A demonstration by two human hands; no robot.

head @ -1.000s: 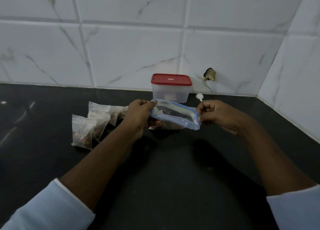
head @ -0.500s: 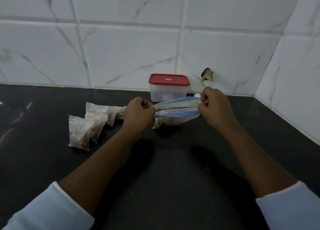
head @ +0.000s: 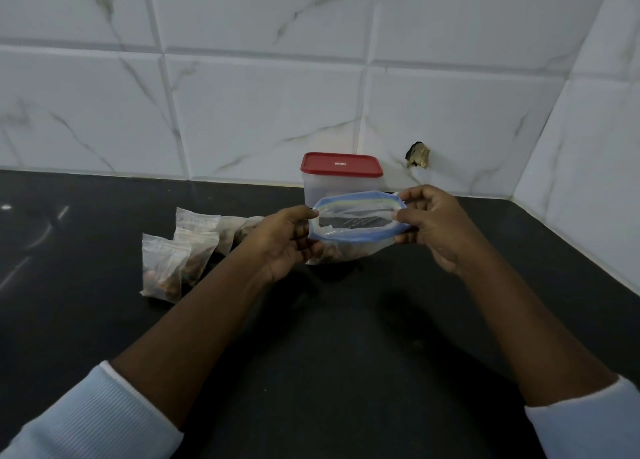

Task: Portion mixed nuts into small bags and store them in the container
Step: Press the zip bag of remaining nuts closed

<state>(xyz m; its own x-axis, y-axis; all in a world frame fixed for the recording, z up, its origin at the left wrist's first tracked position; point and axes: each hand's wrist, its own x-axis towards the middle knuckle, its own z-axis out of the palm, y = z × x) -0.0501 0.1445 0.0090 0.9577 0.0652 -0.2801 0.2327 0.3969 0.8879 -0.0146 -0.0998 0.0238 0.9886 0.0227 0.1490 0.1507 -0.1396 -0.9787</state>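
Small filled bags (head: 180,251) lie in a cluster on the black counter (head: 329,354). The left hand (head: 280,240) pinches one end of the blue-rimmed zip bag (head: 356,221), its mouth spread wide; the right hand (head: 433,223) pinches the other end. The red-lidded container (head: 341,178) stands just behind.

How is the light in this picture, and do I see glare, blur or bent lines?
Head view: dim, cool light; faint glare streaks on the dark counter at left; head view also bows the tile joints; small bags look soft, contents unclear.
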